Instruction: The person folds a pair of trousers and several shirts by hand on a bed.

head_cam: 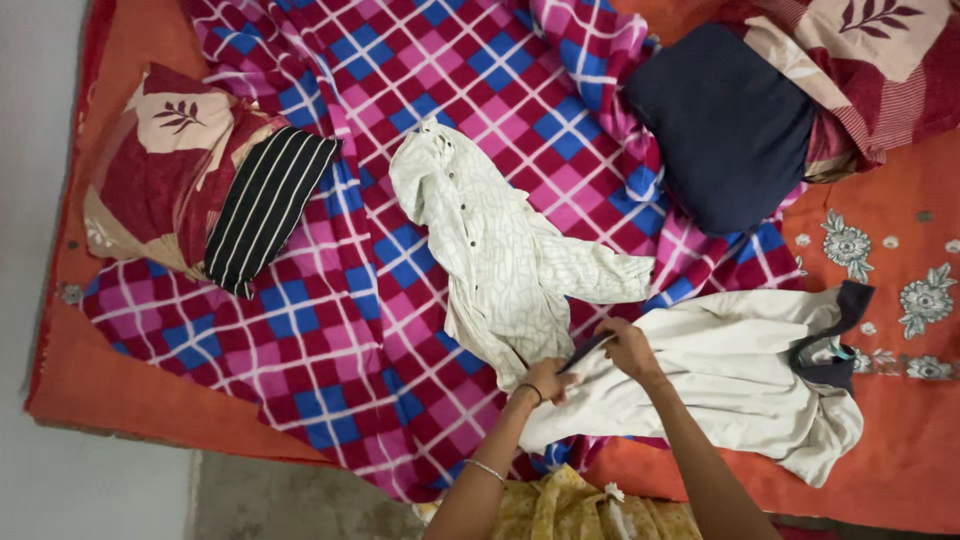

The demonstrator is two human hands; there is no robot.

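At the near edge, a bit of yellow patterned cloth (570, 505) shows between the person's two forearms. Both arms reach forward over the bed.

The left hand (548, 380) is closed on the near edge of a cream garment with dark trim (730, 385), gripping a fold of it where it meets the hem of a pale patterned shirt (495, 255). A dark band sits on that wrist and a thin silver bangle further down the forearm. The right hand (628, 348), just right of the left and a little farther, pinches a dark strip at the edge of the same cream garment, fingers narrowed on it. The two hands are close together, almost touching.

The cream garment lies crumpled to the right of the hands, spreading over an orange sheet with grey flower print (900, 430); its dark collar end lies at its far right. The pale shirt runs from the hands up and left, buttons showing, one sleeve thrown out to the right, lying on a checked blanket in pink, blue and dark red (330, 330).

Farther left, a black cloth with white stripes (265, 205) leans against a red and cream leaf-print pillow (160, 170). At the far right a folded dark blue cloth (725, 125) rests on the blanket, beside a second leaf-print pillow (880, 60).
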